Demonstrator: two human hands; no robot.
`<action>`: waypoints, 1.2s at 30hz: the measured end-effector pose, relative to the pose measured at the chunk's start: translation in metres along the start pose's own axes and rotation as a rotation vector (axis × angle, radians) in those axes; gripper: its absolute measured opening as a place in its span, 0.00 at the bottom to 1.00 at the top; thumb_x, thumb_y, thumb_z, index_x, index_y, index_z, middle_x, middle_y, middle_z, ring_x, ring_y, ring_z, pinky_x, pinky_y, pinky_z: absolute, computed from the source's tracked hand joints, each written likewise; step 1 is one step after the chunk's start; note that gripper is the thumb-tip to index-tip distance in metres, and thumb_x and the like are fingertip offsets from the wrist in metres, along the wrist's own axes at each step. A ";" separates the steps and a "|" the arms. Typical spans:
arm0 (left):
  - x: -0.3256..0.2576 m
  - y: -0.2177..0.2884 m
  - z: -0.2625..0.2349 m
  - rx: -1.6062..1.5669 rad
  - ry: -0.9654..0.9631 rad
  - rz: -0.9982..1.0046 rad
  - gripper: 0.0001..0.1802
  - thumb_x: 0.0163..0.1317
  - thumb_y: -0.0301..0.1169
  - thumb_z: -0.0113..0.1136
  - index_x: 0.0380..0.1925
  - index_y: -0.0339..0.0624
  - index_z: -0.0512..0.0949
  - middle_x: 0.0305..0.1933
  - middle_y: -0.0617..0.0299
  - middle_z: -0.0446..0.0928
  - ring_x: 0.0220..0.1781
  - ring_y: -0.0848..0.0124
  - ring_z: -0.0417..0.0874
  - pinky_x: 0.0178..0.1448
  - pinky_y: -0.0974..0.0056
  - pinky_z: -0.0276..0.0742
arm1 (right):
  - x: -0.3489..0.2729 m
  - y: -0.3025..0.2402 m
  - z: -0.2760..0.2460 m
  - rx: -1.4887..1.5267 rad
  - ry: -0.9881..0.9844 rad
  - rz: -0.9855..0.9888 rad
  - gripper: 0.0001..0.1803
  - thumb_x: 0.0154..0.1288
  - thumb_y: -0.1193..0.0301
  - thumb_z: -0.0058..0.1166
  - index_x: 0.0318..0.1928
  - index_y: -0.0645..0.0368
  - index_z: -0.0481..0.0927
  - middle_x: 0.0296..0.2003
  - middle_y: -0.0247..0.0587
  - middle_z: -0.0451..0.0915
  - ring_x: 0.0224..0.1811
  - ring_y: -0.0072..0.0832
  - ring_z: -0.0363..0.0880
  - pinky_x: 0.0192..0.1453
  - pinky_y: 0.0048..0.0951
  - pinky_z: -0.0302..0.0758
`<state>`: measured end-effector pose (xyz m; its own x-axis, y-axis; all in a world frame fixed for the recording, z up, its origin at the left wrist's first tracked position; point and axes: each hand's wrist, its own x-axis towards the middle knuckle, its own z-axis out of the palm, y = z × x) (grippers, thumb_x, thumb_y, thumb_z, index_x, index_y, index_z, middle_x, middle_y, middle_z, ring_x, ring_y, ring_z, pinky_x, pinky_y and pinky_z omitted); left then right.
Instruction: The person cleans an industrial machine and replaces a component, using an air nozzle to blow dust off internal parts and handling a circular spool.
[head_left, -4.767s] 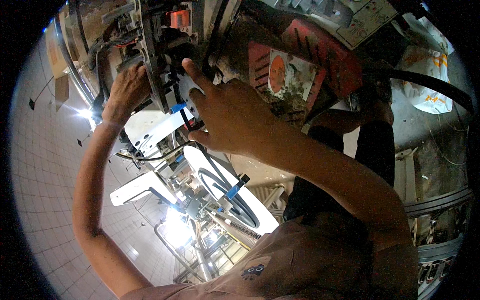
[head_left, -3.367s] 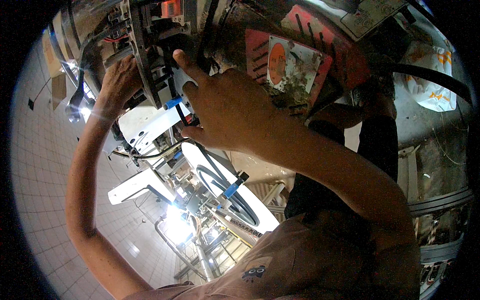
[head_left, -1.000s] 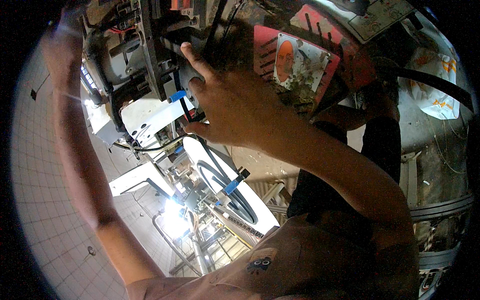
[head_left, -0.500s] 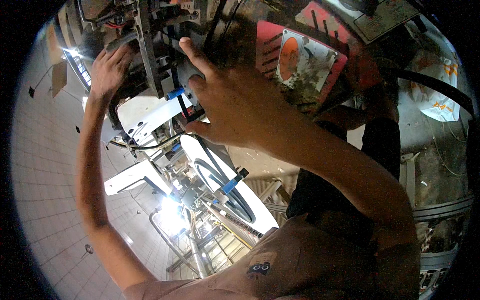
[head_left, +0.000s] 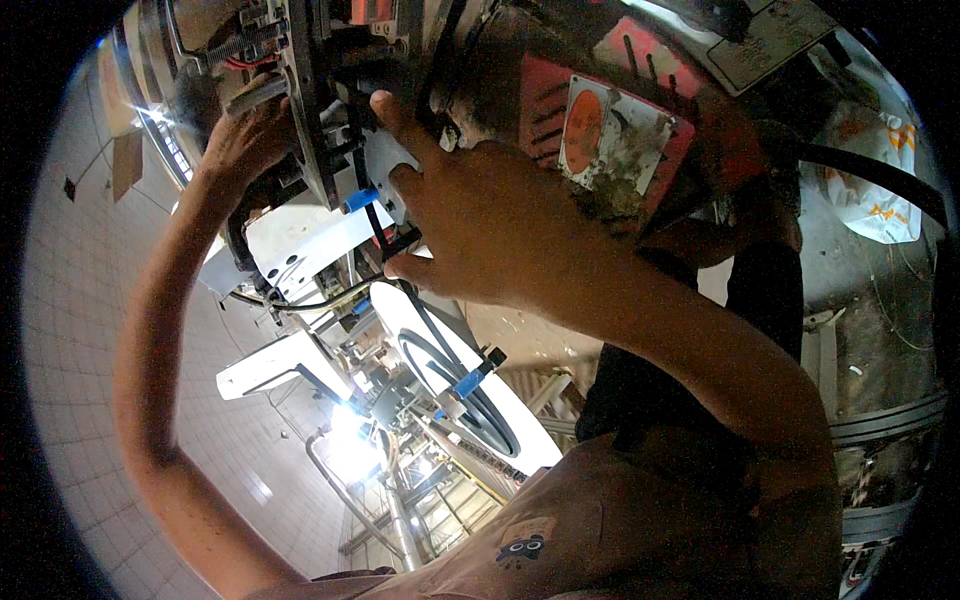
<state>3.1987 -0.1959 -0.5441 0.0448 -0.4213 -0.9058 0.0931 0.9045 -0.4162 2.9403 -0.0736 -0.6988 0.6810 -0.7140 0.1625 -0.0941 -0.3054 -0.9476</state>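
My left hand [head_left: 250,140] reaches up into a dark machine at the upper left, beside a grey metal bar [head_left: 257,97] and next to an upright steel frame piece [head_left: 308,120]. Its fingertips are hidden among the parts, so whether they grip anything does not show. My right hand [head_left: 490,215] is stretched across the middle, back toward me. Its index finger points up at the machine and the thumb stands apart; nothing shows in it. Just left of it are a blue clamp-like part [head_left: 361,201] and a thin black rod.
Red slotted panels [head_left: 645,60] with a stained white plate [head_left: 618,135] lie right of my right hand. A coil spring [head_left: 240,48] sits above my left hand. A white plastic bag [head_left: 875,190] and a black hose [head_left: 870,170] are at the far right. White machine covers [head_left: 470,385] stand below.
My left hand has moved right and further in among the machine parts, its fingers now more hidden. The right hand keeps its spread pose. The whole view has shifted slightly.
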 end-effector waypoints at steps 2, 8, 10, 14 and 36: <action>0.008 0.008 0.010 -0.025 0.042 -0.053 0.28 0.70 0.35 0.59 0.69 0.44 0.72 0.63 0.53 0.80 0.63 0.62 0.81 0.66 0.57 0.79 | 0.000 0.001 -0.003 0.009 0.005 -0.005 0.33 0.66 0.48 0.66 0.55 0.68 0.79 0.79 0.67 0.50 0.37 0.46 0.90 0.47 0.45 0.88; 0.006 0.005 -0.056 -0.377 -0.354 -0.182 0.30 0.65 0.36 0.60 0.67 0.43 0.74 0.61 0.53 0.79 0.63 0.59 0.77 0.65 0.55 0.76 | -0.002 0.001 -0.005 0.054 -0.021 -0.015 0.33 0.66 0.49 0.66 0.54 0.67 0.79 0.79 0.67 0.49 0.37 0.49 0.90 0.46 0.46 0.88; 0.017 0.002 -0.047 -0.431 -0.173 -0.187 0.27 0.66 0.36 0.60 0.64 0.43 0.75 0.59 0.54 0.79 0.63 0.59 0.76 0.63 0.55 0.76 | 0.000 0.005 -0.003 0.045 -0.040 0.011 0.32 0.66 0.49 0.66 0.54 0.67 0.79 0.80 0.67 0.49 0.37 0.49 0.90 0.47 0.47 0.88; 0.010 0.012 0.026 -0.243 0.641 -0.088 0.10 0.67 0.33 0.64 0.45 0.42 0.81 0.40 0.53 0.83 0.44 0.59 0.85 0.47 0.55 0.81 | 0.001 0.004 -0.001 0.041 -0.019 0.014 0.33 0.66 0.49 0.66 0.54 0.68 0.79 0.80 0.67 0.48 0.38 0.51 0.90 0.47 0.46 0.88; 0.007 0.019 0.024 -0.467 0.295 -0.269 0.14 0.69 0.33 0.62 0.52 0.41 0.80 0.41 0.52 0.85 0.37 0.56 0.89 0.34 0.55 0.87 | -0.002 0.001 0.000 0.004 -0.014 -0.007 0.34 0.66 0.47 0.66 0.53 0.68 0.80 0.79 0.68 0.50 0.42 0.47 0.90 0.53 0.45 0.86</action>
<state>3.2250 -0.1832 -0.5564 -0.2032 -0.6631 -0.7204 -0.3859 0.7304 -0.5635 2.9391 -0.0729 -0.7002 0.6918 -0.7029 0.1653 -0.0861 -0.3076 -0.9476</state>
